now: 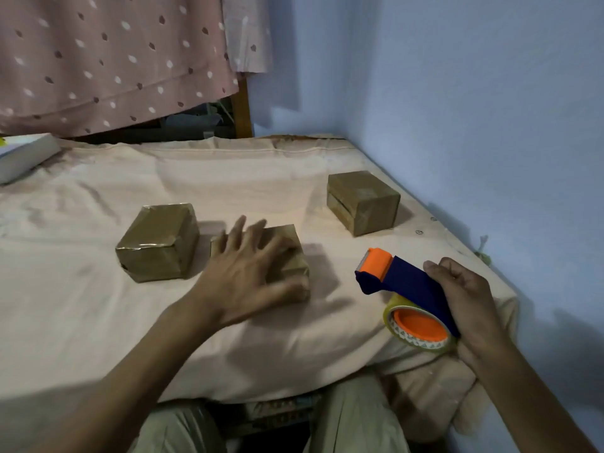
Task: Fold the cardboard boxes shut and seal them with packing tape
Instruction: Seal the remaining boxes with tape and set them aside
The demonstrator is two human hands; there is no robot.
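Fingers [248, 233] spread over box [294, 259].

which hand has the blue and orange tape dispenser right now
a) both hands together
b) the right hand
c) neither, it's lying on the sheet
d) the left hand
b: the right hand has its fingers curled round the handle of the blue and orange plastic tape dispenser, while the left hand lies spread over the middle brown cardboard box on the pale sheet.

Left hand [251, 266] spread flat, blurred; right hand [464, 302] curled, gripping.
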